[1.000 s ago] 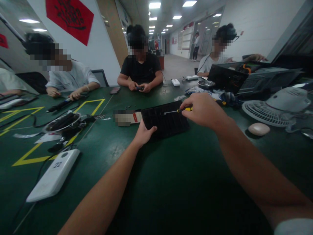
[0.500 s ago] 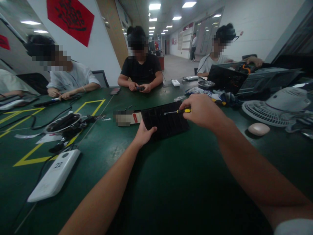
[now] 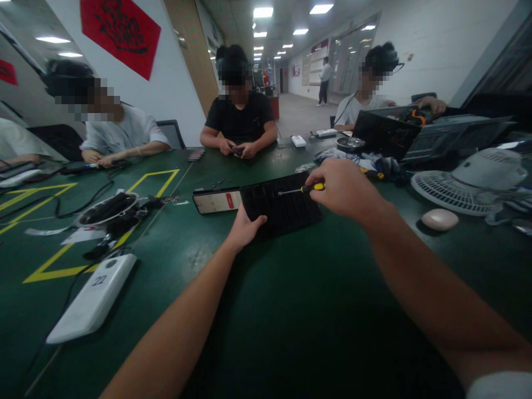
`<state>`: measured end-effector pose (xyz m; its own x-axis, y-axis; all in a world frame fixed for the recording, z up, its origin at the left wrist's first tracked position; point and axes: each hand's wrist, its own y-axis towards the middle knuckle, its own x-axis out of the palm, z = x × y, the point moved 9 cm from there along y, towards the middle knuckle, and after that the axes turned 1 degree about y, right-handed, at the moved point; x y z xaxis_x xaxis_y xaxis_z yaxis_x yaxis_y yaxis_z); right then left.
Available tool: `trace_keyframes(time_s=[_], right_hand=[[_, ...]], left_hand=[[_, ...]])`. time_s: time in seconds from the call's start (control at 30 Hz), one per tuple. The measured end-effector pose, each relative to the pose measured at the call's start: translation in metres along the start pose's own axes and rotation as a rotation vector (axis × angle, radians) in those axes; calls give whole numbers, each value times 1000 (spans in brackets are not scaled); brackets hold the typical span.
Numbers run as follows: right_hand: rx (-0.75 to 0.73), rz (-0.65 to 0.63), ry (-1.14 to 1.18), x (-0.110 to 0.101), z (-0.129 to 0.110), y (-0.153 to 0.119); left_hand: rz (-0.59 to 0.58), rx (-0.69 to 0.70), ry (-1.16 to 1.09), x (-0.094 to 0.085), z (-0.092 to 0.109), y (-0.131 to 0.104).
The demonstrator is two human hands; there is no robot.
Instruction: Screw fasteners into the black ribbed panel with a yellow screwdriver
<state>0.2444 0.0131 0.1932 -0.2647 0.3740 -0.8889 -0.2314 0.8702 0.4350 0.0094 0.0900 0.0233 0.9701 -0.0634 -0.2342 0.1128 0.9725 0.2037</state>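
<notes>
My left hand (image 3: pixel 246 226) is closed on the near left edge of a flat black panel (image 3: pixel 286 216), its thumb lying over the face. The panel is tilted up towards me, and its exact kind is not clear. In my right hand (image 3: pixel 344 188) is a small screwdriver (image 3: pixel 318 187) with a yellow and black handle. Its thin metal shaft points left across the panel. Whether the tip touches the surface I cannot tell. Behind the panel's left side lies a phone (image 3: pixel 216 202) with a lit screen, partly covered by the panel.
A white power bank (image 3: pixel 93 299) marked 22 lies at left, near a round tray (image 3: pixel 135 197) of cables. On the right are a pale computer mouse (image 3: pixel 439 220) and a white fan (image 3: pixel 477 177). Several people sit around the green table (image 3: pixel 266 310).
My hands, the panel and the screwdriver look unmoved. At the left, a co-worker's hands and the dark object by them have shifted slightly. A distant standing person has moved a little left.
</notes>
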Motion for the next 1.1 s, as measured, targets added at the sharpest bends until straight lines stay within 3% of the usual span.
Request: trace_keyframes(time_s=[0.77,1.1], right_hand=[[0,-20,9,5,-7,0],[-9,21,-25,-12,1,-4]], left_hand=[[-3,-11,-15,-1,1,-1],[6,-9,-20,-1,-8,1]])
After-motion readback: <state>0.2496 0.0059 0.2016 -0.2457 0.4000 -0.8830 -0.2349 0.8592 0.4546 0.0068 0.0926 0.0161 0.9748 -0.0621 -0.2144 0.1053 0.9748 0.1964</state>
